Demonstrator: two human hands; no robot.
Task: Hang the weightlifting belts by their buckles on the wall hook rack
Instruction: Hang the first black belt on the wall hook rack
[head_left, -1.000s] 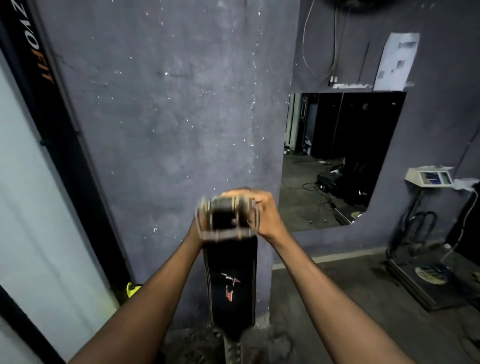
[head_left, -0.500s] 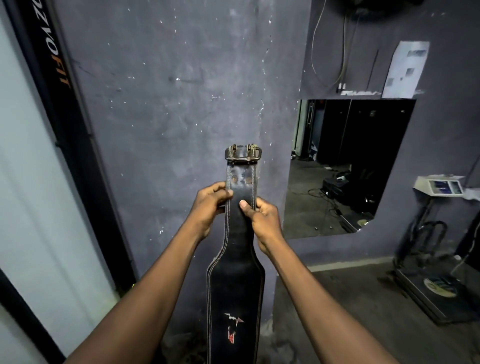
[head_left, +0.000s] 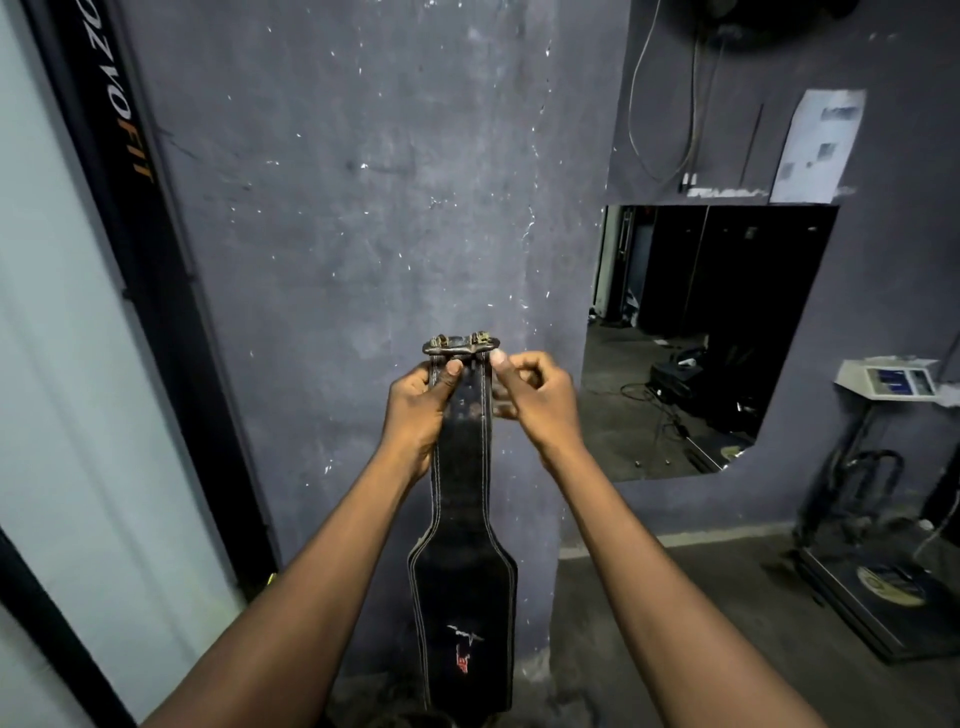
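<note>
on my feed i see bare forearms (head_left: 291, 587), a bare left hand (head_left: 415, 410) and right hand (head_left: 540, 402), thumbnails (head_left: 497, 356) trimmed short.

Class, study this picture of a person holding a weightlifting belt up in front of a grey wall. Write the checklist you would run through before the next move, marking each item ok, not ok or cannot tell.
1. The left hand grips the belt just below the buckle: ok.
2. The right hand pinches the belt's right edge: ok.
3. The buckle is uppermost, above both hands: ok.
4. The belt hangs straight, untwisted: ok.
5. The hook rack is in view: not ok; only wall shows behind the belt.
6. The buckle's opening is free for a hook: cannot tell.
</note>
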